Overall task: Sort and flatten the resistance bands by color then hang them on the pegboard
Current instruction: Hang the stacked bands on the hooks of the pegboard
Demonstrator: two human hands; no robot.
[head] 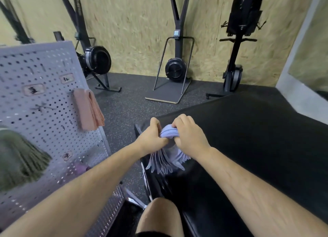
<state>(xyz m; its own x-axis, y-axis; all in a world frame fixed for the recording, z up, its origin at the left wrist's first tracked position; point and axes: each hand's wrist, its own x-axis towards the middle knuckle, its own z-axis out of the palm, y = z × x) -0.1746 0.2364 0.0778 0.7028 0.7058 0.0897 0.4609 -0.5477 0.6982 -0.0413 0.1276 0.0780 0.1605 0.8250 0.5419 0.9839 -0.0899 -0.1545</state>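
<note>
Over the bench (pixel 248 133), left hand (pixel 150 136) and right hand (pixel 189 136) grip folded, fanned lavender bands (pixel 169 132).

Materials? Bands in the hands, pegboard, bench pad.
Lavender bands: thin, matte, floppy strips, probably latex or rubber. Pegboard: grey sheet with evenly punched holes, looks like painted metal, possibly plastic. Bench pad: black, smooth, slightly glossy cover, vinyl-like.
</note>
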